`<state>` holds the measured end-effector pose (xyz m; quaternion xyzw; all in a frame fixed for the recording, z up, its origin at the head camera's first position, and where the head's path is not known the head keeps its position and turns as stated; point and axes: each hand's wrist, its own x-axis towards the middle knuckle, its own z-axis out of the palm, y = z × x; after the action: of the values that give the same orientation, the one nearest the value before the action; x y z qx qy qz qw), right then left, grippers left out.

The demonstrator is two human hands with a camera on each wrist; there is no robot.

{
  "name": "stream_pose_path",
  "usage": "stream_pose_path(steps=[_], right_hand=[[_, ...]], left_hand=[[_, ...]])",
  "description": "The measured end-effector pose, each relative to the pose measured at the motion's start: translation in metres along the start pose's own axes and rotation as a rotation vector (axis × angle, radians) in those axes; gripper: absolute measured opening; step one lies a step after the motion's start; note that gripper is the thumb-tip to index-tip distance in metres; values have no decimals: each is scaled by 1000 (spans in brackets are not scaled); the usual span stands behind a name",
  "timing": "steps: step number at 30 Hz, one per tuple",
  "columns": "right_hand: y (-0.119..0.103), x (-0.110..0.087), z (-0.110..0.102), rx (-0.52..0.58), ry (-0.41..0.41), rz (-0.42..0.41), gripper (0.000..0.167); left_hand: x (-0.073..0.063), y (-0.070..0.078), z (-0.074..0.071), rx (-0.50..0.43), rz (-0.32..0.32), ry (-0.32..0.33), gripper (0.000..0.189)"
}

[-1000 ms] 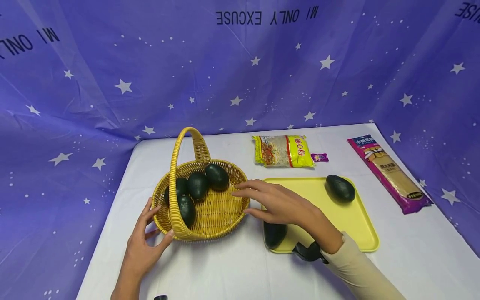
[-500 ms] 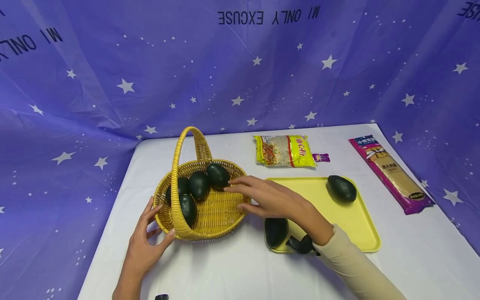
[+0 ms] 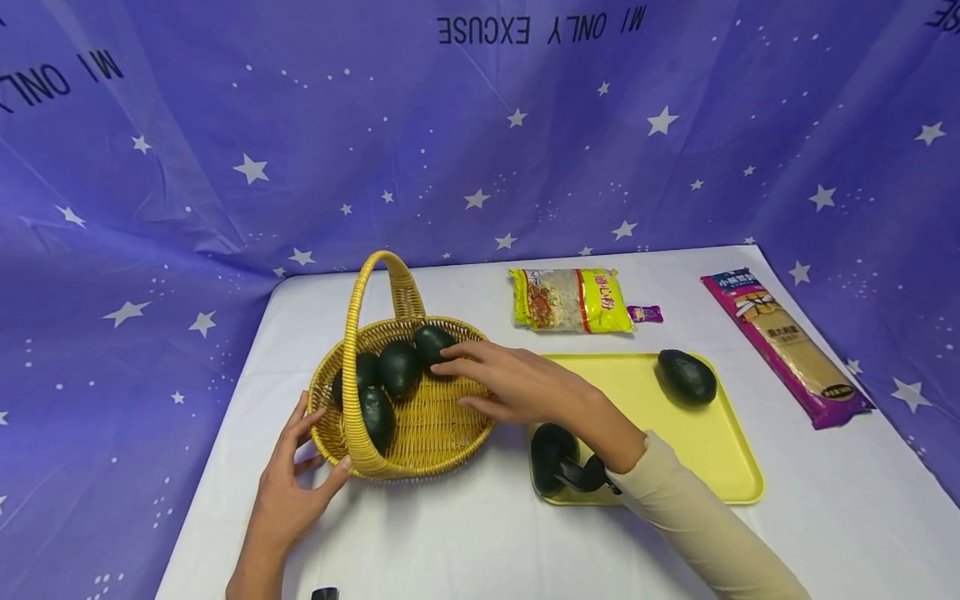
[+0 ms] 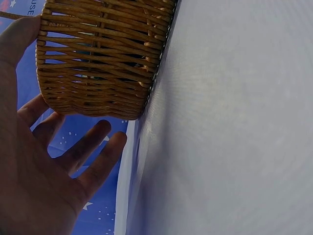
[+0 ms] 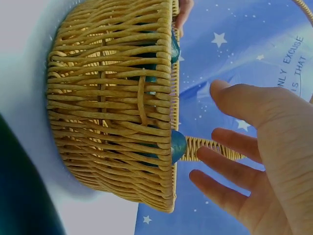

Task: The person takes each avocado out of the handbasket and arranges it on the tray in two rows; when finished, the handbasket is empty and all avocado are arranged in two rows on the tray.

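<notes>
A yellow wicker basket (image 3: 442, 417) with a tall arched handle stands on the left part of the table, several dark green avocados (image 3: 400, 368) inside. My left hand (image 3: 288, 492) touches its near left side, thumb and fingers spread apart along the wall; the left wrist view shows the thumb (image 4: 22, 36) at the rim. Over the basket's right rim reaches my right hand (image 3: 510, 383), fingers loosely bent and holding nothing. Its fingertips are near the rearmost avocado (image 3: 431, 343), partly covering it; contact cannot be told. In the right wrist view, the fingers (image 5: 230, 166) stand apart above the rim.
Right of the basket lies a yellow tray (image 3: 693, 454) with one avocado (image 3: 686, 377) at its far right and another (image 3: 550, 450) at its near left. Behind are a yellow pasta bag (image 3: 573, 300) and a small purple packet (image 3: 645, 314). A long purple noodle pack (image 3: 787, 346) lies far right.
My right hand has moved left, farther over the basket's rim and closer to the rearmost avocado. The left hand stays at the basket's side.
</notes>
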<state>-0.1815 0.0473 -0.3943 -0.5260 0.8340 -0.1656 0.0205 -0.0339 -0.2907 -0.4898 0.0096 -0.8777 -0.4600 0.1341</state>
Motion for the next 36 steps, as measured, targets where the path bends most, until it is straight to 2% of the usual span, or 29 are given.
stream_pose_path(steps=[9, 17, 24, 36], right_hand=[[12, 12, 9, -9, -16, 7, 53], [23, 31, 10, 5, -4, -6, 51], [25, 46, 12, 36, -40, -3, 52], [29, 58, 18, -4, -54, 18, 55]], left_hand=[[0, 0, 2, -7, 4, -8, 82], [0, 0, 1, -4, 3, 3, 82], [-1, -1, 0, -5, -8, 7, 82], [-1, -1, 0, -16, -7, 7, 82]])
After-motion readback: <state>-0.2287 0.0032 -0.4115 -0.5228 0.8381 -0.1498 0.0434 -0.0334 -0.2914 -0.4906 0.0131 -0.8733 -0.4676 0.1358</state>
